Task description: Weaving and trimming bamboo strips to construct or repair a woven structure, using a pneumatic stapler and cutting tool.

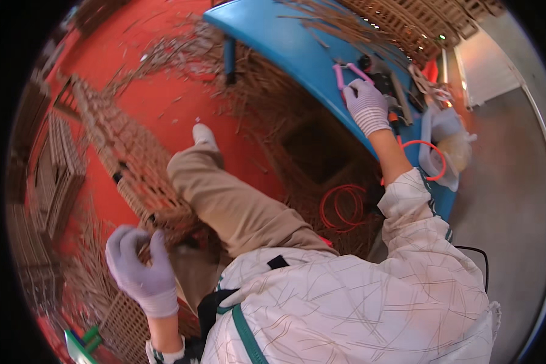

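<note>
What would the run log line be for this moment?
left hand: gripping woven wicker panel | right hand: on pink-handled cutters | blue table | orange cord coiled on floor

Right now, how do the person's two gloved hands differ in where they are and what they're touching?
The left hand is low beside the knee, fingers curled around thin brown strips of a woven wicker panel. The right hand reaches out, arm extended, to the blue table, resting on a pink-handled tool. The left shows its curled fingers, the right its back. Both wear the same pale knit gloves.
</note>
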`<state>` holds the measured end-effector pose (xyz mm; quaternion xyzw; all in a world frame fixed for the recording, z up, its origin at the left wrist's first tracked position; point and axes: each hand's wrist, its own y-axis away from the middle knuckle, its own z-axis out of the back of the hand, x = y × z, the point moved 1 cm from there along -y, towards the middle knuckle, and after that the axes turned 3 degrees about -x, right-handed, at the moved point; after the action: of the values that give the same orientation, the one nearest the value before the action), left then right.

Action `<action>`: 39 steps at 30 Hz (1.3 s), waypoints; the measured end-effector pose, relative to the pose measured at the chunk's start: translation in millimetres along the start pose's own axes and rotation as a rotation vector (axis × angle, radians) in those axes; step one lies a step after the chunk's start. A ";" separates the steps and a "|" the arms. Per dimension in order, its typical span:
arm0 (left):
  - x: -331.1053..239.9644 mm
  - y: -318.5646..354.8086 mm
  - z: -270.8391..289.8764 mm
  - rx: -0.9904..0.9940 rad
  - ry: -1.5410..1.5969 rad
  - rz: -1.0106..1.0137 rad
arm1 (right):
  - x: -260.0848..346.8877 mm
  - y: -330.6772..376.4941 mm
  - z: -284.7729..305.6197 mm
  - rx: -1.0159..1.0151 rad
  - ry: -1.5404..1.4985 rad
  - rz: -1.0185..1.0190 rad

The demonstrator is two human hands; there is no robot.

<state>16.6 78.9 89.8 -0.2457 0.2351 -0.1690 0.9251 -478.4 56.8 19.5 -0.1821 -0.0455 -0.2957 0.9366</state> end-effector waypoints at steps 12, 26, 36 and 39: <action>19.1 3.6 -2.6 0.085 0.193 0.288 | -61.5 -77.4 -47.6 0.053 0.168 -0.081; 37.0 20.0 9.0 0.103 0.227 0.263 | -147.9 -126.7 -33.8 -0.171 0.232 -0.288; 14.7 1.8 3.0 0.095 0.219 0.104 | -275.5 -74.3 31.0 0.321 0.260 -0.297; 17.0 2.0 2.9 0.091 0.232 0.084 | -254.6 -67.0 35.0 0.464 0.377 -0.167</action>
<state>32.7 74.3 85.0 -0.1722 0.3427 -0.1677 0.9082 -724.9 155.7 24.0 0.0992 0.0476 -0.3821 0.9176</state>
